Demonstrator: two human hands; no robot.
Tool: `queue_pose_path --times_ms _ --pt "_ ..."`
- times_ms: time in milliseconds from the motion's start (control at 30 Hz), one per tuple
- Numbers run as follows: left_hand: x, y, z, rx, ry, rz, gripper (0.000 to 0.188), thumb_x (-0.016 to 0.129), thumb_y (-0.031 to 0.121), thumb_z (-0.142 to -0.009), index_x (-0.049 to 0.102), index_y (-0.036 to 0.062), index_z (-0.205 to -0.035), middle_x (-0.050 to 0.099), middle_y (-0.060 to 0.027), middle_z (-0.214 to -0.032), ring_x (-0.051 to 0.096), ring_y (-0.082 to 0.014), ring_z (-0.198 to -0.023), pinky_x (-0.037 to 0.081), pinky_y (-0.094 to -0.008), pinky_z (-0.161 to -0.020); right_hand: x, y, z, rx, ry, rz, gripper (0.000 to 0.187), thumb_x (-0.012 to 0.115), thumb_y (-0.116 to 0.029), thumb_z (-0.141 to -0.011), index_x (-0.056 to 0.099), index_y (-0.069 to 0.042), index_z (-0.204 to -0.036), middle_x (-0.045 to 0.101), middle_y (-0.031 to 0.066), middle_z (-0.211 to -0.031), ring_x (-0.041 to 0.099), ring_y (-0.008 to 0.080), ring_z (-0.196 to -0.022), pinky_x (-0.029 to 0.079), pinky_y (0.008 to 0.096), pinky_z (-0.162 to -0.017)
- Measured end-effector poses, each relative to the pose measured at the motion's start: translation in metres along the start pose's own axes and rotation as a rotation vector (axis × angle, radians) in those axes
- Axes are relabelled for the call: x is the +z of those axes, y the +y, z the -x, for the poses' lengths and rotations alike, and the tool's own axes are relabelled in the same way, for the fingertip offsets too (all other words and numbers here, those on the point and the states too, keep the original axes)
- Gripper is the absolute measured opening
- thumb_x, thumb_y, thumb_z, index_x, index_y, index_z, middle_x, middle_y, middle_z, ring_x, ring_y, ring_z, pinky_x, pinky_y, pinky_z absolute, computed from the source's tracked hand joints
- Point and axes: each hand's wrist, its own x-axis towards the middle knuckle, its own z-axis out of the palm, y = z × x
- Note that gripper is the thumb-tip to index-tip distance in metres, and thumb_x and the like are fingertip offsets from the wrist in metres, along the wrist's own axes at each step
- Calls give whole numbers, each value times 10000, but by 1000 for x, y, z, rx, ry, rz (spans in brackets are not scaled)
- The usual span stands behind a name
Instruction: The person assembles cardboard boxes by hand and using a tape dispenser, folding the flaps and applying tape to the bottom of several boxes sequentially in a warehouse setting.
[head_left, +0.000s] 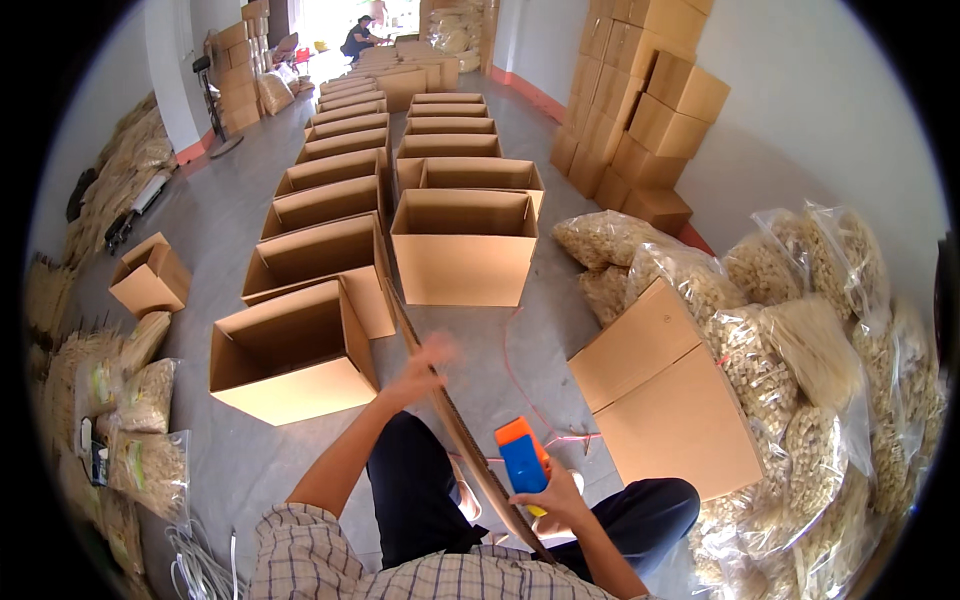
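A flattened cardboard box [455, 425] stands edge-on between my knees, its long thin edge running from the floor boxes toward my lap. My left hand [420, 372] is at the left side of this edge, its fingers smeared by motion, so I cannot tell whether they grip it. In my right hand [560, 497] is a blue and orange tape dispenser [522, 460] with a yellow part low down, held just right of the cardboard. The nearest open box [290, 395] sits on the floor ahead to the left, its inside dark.
Two rows of open boxes [465, 265] stretch away ahead. Flat cardboard [675, 405] leans at my right against clear bags [800, 380] of pale pieces. Stacked cartons [640, 110] line the right wall. Pink string [510, 350] lies on the floor. Further bags [150, 465] and white cable [205, 565] are at left.
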Motion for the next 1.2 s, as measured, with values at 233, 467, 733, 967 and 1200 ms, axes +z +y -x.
queue_pose_path --times_ms 233,467,733,967,1200 --pt "28 -56 -15 -635 776 166 513 288 323 -922 303 -64 -1257 397 -285 -1216 360 -387 -1151 290 -362 -949 18 -44 18 13 -126 -41 891 789 -484 -482 449 57 -1103 569 180 -980 566 253 -907 431 317 -798" --pt "25 -55 -4 -531 761 -37 538 281 378 -918 388 -69 -1198 520 -306 -1021 474 -427 -993 382 -407 -836 7 3 9 222 25 -58 707 813 -426 -484 540 51 -930 596 117 -827 577 157 -739 465 273 -667" --pt "-24 -67 10 -796 420 230 581 482 -48 -684 369 6 -1251 588 -201 -935 576 -308 -818 454 -347 -684 -9 -47 30 90 414 328 641 691 -445 -593 473 55 -930 574 239 -804 575 369 -769 457 420 -660" --pt "-61 -74 -17 -362 -172 3 458 420 -120 -623 566 4 -1039 629 -123 -885 588 -219 -795 454 -305 -691 -62 13 55 210 842 135 499 717 -328 -667 500 63 -890 586 165 -726 583 271 -635 472 355 -602" --pt "-32 -49 -54 -174 -490 -355 543 459 -81 -611 492 64 -1133 587 -188 -952 562 -339 -903 447 -376 -774 -114 -29 135 31 731 -513 636 725 -309 -652 455 60 -1094 557 75 -896 554 143 -766 454 267 -687"
